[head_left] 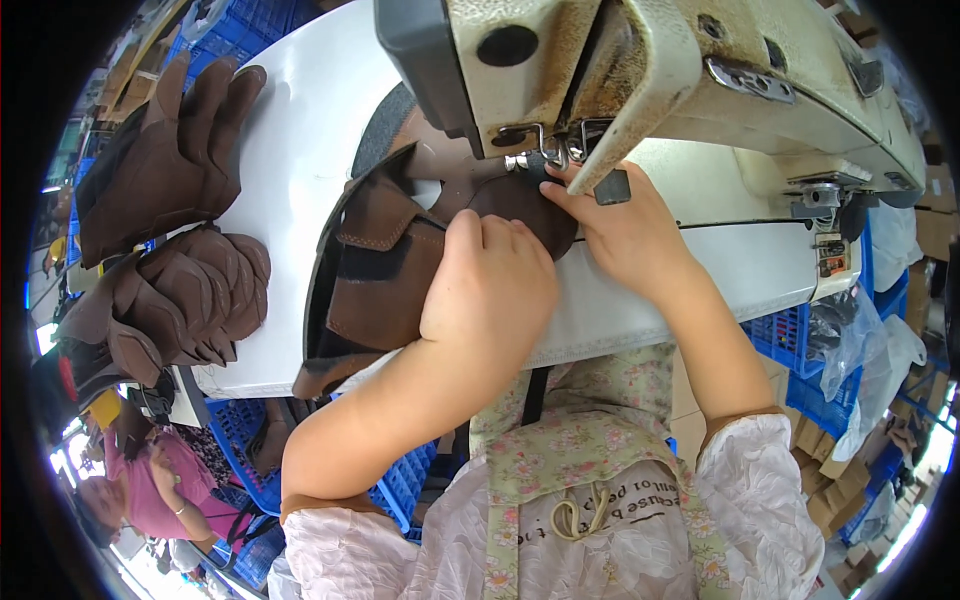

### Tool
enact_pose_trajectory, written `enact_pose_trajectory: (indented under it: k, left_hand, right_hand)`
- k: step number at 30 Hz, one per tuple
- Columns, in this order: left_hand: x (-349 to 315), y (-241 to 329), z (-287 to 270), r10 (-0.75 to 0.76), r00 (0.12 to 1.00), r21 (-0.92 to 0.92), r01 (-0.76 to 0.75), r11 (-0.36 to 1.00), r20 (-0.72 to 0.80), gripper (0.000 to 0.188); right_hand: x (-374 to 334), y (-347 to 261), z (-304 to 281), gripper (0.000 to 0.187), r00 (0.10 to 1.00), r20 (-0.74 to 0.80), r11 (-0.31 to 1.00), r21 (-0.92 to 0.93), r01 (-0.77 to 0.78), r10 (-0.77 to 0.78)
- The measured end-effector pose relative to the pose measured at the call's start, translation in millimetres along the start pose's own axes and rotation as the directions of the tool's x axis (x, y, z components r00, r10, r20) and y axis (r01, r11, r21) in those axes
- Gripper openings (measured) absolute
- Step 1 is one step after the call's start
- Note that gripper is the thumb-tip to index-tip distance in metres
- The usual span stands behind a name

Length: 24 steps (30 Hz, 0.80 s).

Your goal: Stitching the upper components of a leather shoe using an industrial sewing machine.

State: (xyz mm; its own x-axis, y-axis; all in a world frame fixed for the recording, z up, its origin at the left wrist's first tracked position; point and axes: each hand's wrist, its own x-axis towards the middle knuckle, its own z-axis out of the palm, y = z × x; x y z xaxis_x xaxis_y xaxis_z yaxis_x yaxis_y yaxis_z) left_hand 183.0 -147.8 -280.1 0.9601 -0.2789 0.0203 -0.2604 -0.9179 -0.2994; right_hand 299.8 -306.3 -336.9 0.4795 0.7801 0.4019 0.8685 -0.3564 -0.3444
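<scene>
A brown leather shoe upper (378,285) with dark lining and light stitching lies on the white sewing machine table. Its far part, a rounded brown flap (535,205), reaches under the needle area of the sewing machine (545,85). My left hand (490,280) is closed over the upper's near right side, knuckles up, the fingertips hidden. Beside the presser foot (555,157), my right hand (625,230) holds the flap's right edge between thumb and fingers; the machine's guard arm partly covers those fingers.
Stacked brown leather pieces (165,165) and overlapping curved ones (190,295) lie on the white table's (290,150) left side. Blue crates (780,335) with plastic bags stand at the right, and another blue crate (240,440) is below left. A person in pink (165,480) sits at lower left.
</scene>
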Motion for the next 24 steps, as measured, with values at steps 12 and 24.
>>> enact_pose_trajectory:
  k: [12, 24]
  left_hand:
    - [4, -16, 0, 0.015, 0.999, 0.010, -0.015, 1.000, 0.041, 0.030]
    - [6, -29, 1, 0.076, 0.996, 0.049, -0.078, 0.996, 0.042, 0.032]
  right_hand:
    - [1, 20, 2, 0.041, 0.998, 0.033, 0.999, 0.029, 0.045, -0.046]
    - [3, 14, 2, 0.042, 0.999, 0.035, 0.995, 0.094, 0.018, -0.021]
